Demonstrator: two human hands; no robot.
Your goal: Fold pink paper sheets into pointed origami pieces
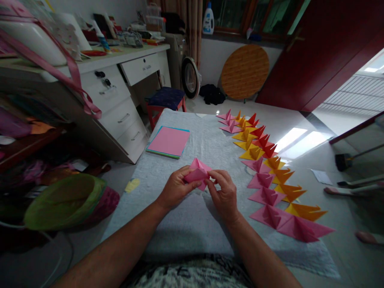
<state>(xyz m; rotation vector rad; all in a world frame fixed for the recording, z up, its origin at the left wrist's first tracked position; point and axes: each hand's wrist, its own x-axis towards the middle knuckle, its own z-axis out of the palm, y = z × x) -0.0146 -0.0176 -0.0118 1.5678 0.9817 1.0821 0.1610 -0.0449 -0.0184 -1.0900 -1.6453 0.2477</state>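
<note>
A partly folded pink paper piece (pixel 198 173) is held just above the grey cloth-covered table (pixel 210 144). My left hand (pixel 176 187) pinches its left side with thumb and fingers closed on it. On the paper's right edge, my right hand (pixel 223 191) is closed with its fingertips pressing a fold. Both hands meet at the middle of the table, close to me.
A stack of flat coloured sheets (pixel 169 141), pink on top, lies at the table's far left. Several folded pink, yellow, orange and red paper shapes (pixel 265 168) run in rows along the right side. A white desk (pixel 120 80) stands left; a green-lined bin (pixel 64 200) sits by the floor.
</note>
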